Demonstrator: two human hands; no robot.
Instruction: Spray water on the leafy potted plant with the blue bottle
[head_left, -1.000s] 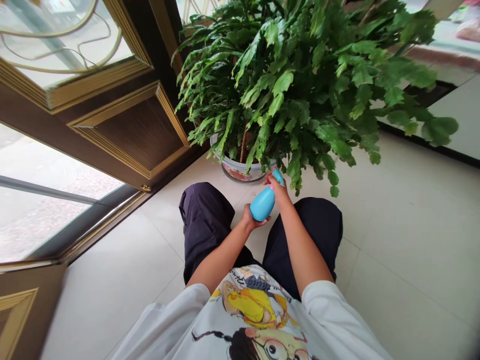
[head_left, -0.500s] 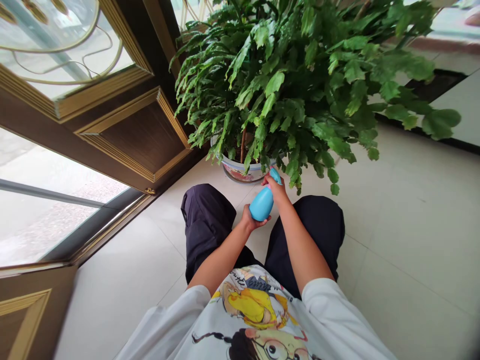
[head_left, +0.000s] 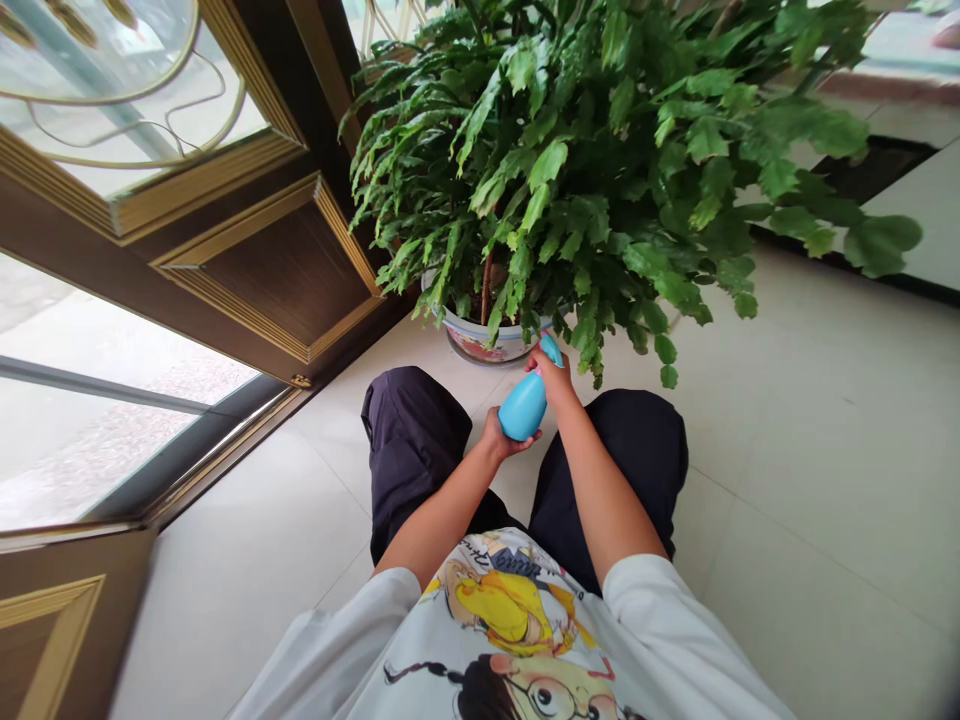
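A light-blue spray bottle [head_left: 523,406] is held tilted between my knees, its head pointing up and away toward the plant. My left hand [head_left: 504,437] cups the bottle's base from below and the left side. Around the neck and trigger, my right hand [head_left: 552,374] is closed, with part of the blue spray head showing above it. Just beyond the nozzle, the leafy green plant [head_left: 555,190] hangs over its flower-patterned pot [head_left: 487,343]. Leaves cover much of the pot's rim on the right.
At the left stands a brown door [head_left: 262,270] with gold trim and glass, and a sill at its foot. Pale floor tiles [head_left: 810,450] spread around me. A white cabinet-like front [head_left: 919,220] is at the far right, behind the leaves.
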